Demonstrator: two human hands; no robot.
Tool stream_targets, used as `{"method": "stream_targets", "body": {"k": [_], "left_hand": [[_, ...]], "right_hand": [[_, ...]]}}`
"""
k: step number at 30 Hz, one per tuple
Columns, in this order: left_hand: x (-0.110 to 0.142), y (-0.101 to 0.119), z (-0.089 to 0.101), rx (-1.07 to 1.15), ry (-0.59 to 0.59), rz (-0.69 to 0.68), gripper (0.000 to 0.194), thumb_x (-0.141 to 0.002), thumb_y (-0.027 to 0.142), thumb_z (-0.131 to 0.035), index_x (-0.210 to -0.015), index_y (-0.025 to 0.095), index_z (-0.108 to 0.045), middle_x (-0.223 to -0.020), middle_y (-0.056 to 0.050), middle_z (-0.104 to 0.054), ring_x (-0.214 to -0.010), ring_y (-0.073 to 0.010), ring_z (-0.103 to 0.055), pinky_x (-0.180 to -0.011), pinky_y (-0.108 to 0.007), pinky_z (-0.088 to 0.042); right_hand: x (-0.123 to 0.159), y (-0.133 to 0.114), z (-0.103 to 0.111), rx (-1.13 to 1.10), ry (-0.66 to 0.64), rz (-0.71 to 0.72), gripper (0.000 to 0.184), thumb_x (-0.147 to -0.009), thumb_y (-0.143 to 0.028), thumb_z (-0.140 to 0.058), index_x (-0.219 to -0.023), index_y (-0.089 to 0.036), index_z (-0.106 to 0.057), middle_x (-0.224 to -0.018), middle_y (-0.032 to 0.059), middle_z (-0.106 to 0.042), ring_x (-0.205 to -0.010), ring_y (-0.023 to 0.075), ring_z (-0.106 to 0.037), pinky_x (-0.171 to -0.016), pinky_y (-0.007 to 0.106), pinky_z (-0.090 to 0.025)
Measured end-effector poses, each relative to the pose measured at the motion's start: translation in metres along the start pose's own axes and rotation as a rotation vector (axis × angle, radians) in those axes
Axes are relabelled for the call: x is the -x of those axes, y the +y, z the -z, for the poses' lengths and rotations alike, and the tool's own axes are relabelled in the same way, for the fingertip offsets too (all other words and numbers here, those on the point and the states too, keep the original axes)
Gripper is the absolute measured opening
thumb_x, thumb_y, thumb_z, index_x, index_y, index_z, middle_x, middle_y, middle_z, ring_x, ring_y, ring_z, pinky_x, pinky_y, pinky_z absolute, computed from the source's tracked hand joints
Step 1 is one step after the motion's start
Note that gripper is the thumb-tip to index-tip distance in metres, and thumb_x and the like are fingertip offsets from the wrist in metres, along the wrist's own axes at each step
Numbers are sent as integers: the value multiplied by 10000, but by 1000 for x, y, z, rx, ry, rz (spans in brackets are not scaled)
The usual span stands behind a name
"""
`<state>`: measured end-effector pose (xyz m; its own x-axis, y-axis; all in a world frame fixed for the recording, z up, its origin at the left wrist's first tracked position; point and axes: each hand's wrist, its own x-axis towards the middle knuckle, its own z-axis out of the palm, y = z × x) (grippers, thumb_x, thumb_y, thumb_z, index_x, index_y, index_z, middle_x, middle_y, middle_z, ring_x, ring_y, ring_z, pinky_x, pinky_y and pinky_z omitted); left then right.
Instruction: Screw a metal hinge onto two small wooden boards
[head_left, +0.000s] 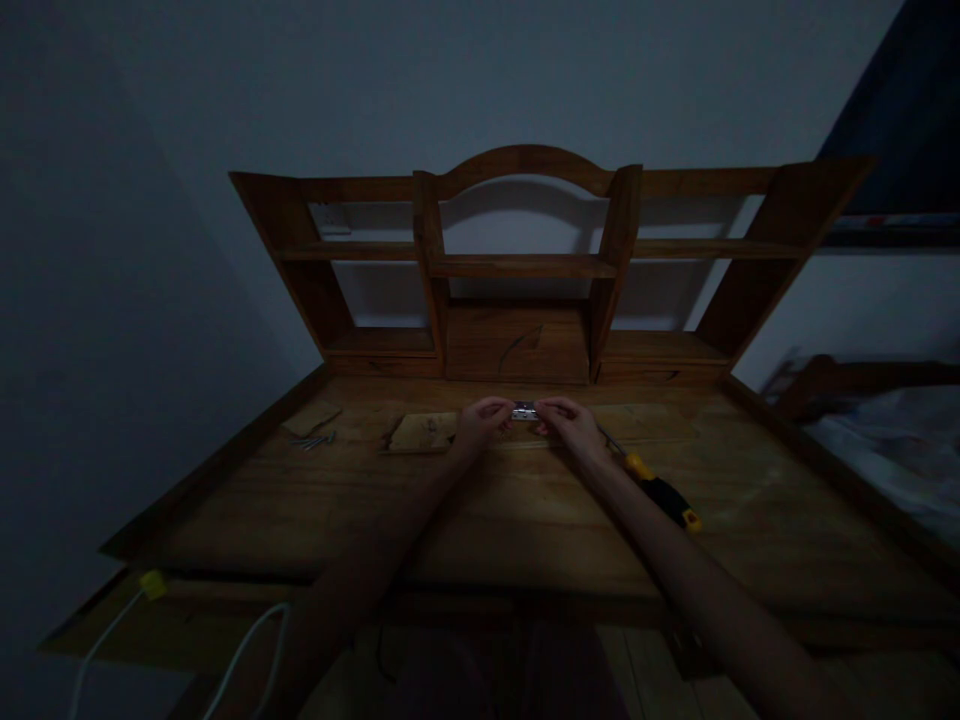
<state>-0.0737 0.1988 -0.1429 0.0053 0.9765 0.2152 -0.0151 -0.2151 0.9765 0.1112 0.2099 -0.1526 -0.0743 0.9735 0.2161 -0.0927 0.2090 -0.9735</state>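
Note:
Both my arms reach out over a wooden desk (pixel 525 510). My left hand (pixel 481 420) and my right hand (pixel 566 420) each pinch one end of a small shiny metal piece (pixel 524 410), held just above the desktop near the back. It looks like a hinge, but the dim light hides its detail. A screwdriver with a yellow and black handle (pixel 660 492) lies on the desk right of my right forearm. A flat wooden block (pixel 422 432) rests left of my left hand.
A wooden hutch with shelves (pixel 525 265) stands along the desk's back edge against a pale wall. Several screws (pixel 316 440) lie by a small wooden piece (pixel 311 417) at the left. White cables (pixel 247 640) hang below the front edge. A bed (pixel 892 450) is at the right.

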Motion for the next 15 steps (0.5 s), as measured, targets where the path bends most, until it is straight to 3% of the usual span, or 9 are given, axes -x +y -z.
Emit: {"method": "stream_targets", "body": {"k": [10,15], "left_hand": [[-8,-25,0,-27,-41,-47,411,-669,454,-803,-940,163,-701,-836,-54,-741,-639,-139,-656,-604,-255,-535],[-12,-31,1,-62,-31,-126,380,-652,385,-830,-931,164,-696,-856,-62,-737,-778,-166,-689,-761,-300,-561]], "right_hand": [[-2,3,2,-57,5,-12,416,-652,-519,-811,-863,-179,-697,-676,35,-680,-546,144,-613,-535,248,-502],[-3,4,2,-68,-8,-25,434,-657,-522,-808,-891,-177,-688,-648,27,-670,-533,139,-606,-524,237,-490]]}}
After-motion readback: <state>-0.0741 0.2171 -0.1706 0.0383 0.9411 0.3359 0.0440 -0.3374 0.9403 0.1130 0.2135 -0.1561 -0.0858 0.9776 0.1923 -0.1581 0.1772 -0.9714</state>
